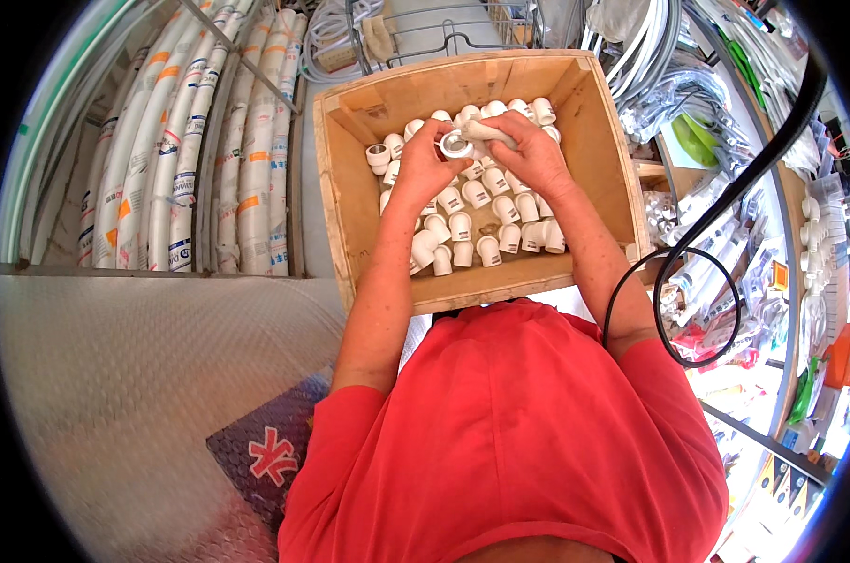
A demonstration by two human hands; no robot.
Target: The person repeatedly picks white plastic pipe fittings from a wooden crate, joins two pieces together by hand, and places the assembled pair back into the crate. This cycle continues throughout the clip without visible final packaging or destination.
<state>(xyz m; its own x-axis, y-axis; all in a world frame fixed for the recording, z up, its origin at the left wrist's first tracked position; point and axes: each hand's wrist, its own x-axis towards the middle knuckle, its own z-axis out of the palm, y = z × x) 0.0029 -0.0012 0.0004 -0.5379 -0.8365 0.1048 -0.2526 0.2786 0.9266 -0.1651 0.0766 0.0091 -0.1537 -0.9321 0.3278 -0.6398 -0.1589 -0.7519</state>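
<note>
Above a wooden box, my left hand grips a white plastic pipe fitting with its round opening facing up. My right hand is closed around a whitish, elongated thing that looks like a bunched cloth; its exact kind I cannot make out. Its end comes close to the rim of the fitting; whether they touch is unclear. Below both hands, several white elbow fittings stand in rows inside the box. My hands and forearms hide part of them.
Long wrapped white pipes lean in a rack at the left. Behind the box is a wire basket, with coiled grey tubing to its right. Bagged goods crowd the right side, where a black cable hangs in a loop.
</note>
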